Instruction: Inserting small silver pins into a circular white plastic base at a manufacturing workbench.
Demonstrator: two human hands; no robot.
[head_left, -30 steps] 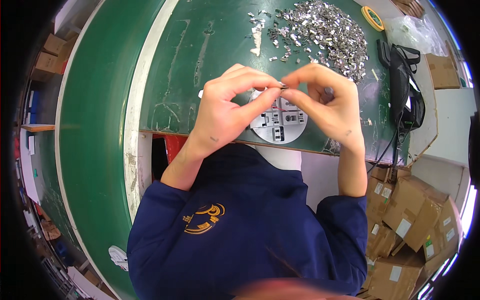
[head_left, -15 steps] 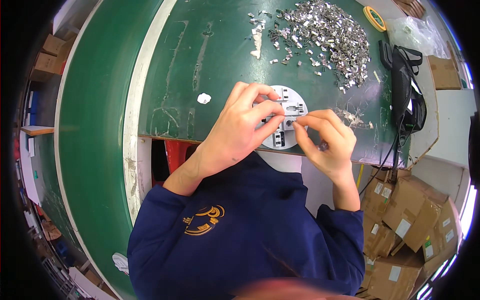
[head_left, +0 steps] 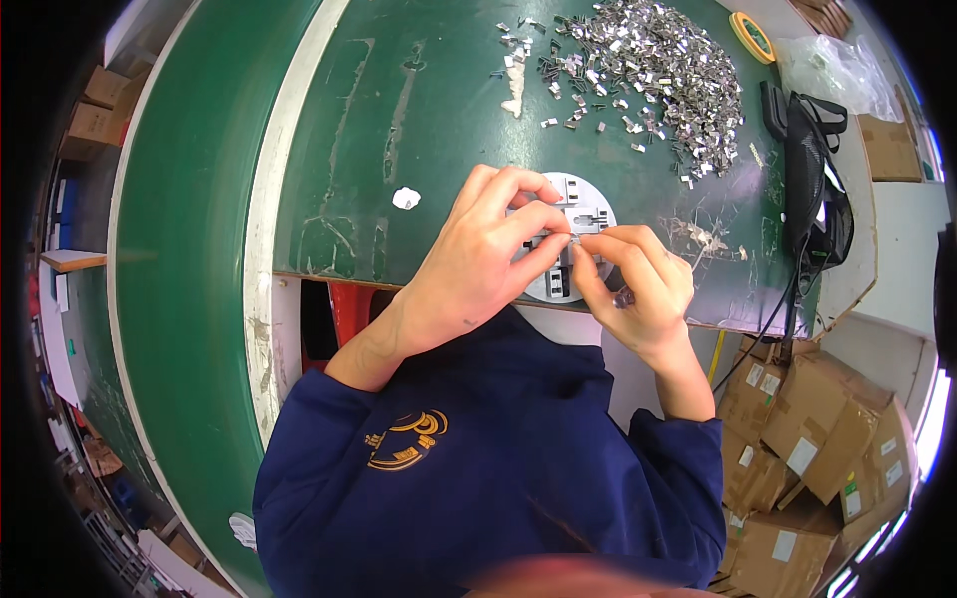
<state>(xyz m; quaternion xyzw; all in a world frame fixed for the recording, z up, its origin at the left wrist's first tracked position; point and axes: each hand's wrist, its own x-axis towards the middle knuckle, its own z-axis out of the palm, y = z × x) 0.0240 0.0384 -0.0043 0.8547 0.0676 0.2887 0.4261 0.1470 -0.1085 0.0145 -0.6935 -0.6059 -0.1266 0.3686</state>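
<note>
Near the front edge of the green table point(head_left: 419, 120), the left hand point(head_left: 488, 259) and right hand point(head_left: 638, 289) meet over a round grey fixture point(head_left: 583, 204); fingertips of both pinch a small metal clip point(head_left: 572, 239) just above it; beyond lies a heap of metal clips point(head_left: 648, 70); a black bag point(head_left: 812, 189) sits right, cardboard boxes point(head_left: 807, 448) below.
</note>
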